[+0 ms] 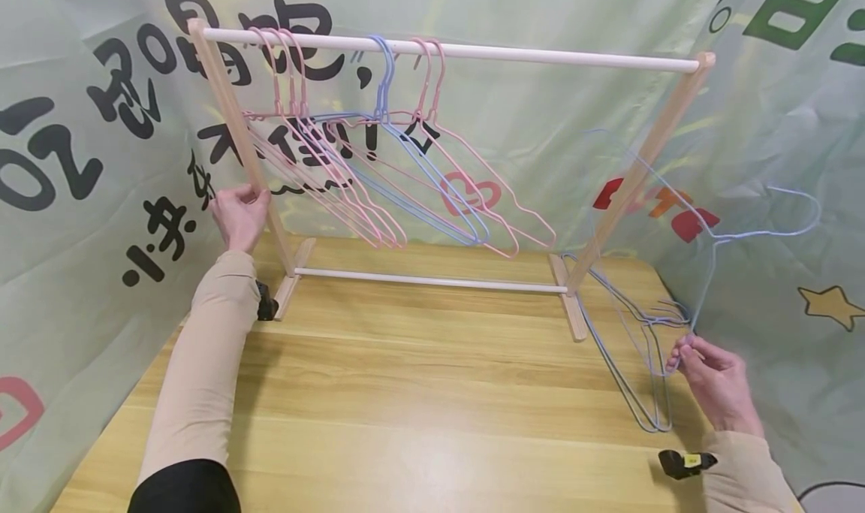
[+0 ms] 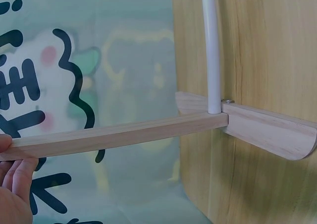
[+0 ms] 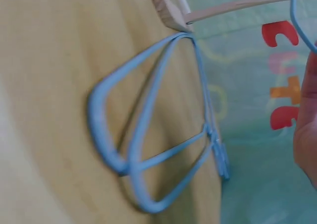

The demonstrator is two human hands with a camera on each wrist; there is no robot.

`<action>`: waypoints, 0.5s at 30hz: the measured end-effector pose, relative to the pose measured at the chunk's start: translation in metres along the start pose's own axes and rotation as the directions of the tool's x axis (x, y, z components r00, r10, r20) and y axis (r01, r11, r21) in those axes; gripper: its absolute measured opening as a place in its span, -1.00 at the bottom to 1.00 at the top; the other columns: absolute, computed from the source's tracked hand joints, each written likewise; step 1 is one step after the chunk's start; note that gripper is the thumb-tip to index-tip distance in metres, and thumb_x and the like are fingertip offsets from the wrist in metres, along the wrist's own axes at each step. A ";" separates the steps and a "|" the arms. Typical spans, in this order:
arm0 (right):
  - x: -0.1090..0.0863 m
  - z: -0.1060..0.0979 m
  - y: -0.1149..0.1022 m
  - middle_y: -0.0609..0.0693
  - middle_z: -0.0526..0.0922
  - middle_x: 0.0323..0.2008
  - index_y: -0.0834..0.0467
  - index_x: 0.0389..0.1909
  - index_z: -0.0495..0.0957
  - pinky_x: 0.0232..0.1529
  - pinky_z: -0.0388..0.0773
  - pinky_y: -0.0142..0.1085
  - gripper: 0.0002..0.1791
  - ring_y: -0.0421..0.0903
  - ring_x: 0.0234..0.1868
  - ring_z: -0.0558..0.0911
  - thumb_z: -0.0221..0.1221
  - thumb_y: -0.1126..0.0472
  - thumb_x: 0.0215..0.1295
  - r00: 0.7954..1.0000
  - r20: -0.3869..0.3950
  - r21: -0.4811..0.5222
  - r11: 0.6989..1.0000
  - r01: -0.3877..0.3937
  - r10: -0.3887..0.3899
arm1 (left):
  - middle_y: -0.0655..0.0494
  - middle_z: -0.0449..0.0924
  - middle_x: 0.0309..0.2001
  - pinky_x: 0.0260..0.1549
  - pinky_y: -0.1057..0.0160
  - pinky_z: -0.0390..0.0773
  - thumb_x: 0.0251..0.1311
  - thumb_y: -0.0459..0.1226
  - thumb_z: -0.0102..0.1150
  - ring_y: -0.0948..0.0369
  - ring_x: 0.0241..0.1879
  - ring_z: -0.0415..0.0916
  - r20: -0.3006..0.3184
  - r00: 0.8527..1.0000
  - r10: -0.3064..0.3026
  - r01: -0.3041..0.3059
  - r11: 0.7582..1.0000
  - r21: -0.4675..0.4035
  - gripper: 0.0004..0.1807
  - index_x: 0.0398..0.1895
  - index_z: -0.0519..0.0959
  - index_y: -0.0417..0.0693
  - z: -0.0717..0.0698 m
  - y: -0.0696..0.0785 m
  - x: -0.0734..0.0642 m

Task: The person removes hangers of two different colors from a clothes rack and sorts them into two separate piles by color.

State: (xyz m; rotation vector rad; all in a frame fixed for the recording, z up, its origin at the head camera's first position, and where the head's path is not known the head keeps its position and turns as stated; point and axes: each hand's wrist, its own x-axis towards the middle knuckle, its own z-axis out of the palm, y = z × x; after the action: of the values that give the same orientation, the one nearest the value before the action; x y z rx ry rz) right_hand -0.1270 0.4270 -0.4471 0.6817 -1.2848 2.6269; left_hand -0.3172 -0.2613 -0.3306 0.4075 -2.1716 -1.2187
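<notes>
My left hand grips the left wooden post of a garment rack, thumb on one side and fingers on the other in the left wrist view. At the right, my right hand pinches a light blue hanger by one end, holding it up with its hook toward the right. More blue hangers lie overlapped on the table beside the rack's right foot. On the white top rail hang three pink hangers at the left, then two blue ones and two pink ones.
A white lower bar joins the rack's feet on the wooden table. Printed cloth encloses the back and both sides. The right post stands behind the raised hanger. A black wrist device sits at the right sleeve.
</notes>
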 end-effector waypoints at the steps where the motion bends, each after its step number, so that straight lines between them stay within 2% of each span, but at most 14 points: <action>1: -0.002 -0.002 0.002 0.27 0.72 -0.14 0.56 -0.01 0.58 -0.08 0.71 -0.24 -0.52 0.05 -0.15 0.76 -0.34 0.69 0.41 1.000 0.020 0.031 1.000 0.002 -0.002 | -0.26 0.72 -0.01 0.27 0.06 0.34 0.26 -0.20 0.22 -0.05 0.11 0.55 0.005 1.000 -0.008 0.008 1.000 -0.001 -0.68 -0.02 0.72 -0.20 0.000 0.000 0.000; 3: -0.006 -0.005 0.004 0.29 0.71 -0.12 0.59 0.00 0.55 -0.04 0.71 -0.22 -0.52 0.07 -0.13 0.76 -0.37 0.68 0.42 0.999 0.047 0.072 0.997 0.002 -0.006 | -0.26 0.71 0.00 0.29 0.07 0.32 0.26 -0.20 0.22 -0.03 0.13 0.52 0.012 1.000 -0.021 0.021 1.000 -0.002 -0.67 0.00 0.72 -0.18 -0.001 0.000 0.001; 6: -0.011 -0.007 0.006 0.33 0.69 -0.14 0.61 -0.01 0.54 -0.02 0.70 -0.20 -0.53 0.11 -0.13 0.75 -0.37 0.67 0.43 0.999 0.039 0.096 0.995 0.007 -0.011 | -0.24 0.71 0.00 0.28 0.08 0.36 0.27 -0.19 0.22 -0.02 0.12 0.55 0.013 1.000 -0.025 0.025 1.000 0.001 -0.67 0.00 0.72 -0.17 -0.001 0.001 0.001; 15: -0.024 -0.008 0.006 0.30 0.68 -0.17 0.56 -0.02 0.56 0.01 0.69 -0.22 -0.55 0.09 -0.17 0.74 -0.33 0.63 0.45 0.998 -0.046 0.098 0.995 -0.029 0.033 | -0.26 0.71 -0.01 0.31 0.07 0.29 0.27 -0.19 0.21 -0.03 0.11 0.53 0.010 1.000 -0.014 0.014 1.000 0.002 -0.67 -0.02 0.72 -0.19 0.000 0.000 0.000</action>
State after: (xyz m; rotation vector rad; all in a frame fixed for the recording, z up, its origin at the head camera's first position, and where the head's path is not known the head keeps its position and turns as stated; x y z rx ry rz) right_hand -0.1104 0.4311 -0.4668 0.6141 -1.1703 2.7287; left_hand -0.3173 -0.2613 -0.3302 0.4188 -2.1823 -1.2291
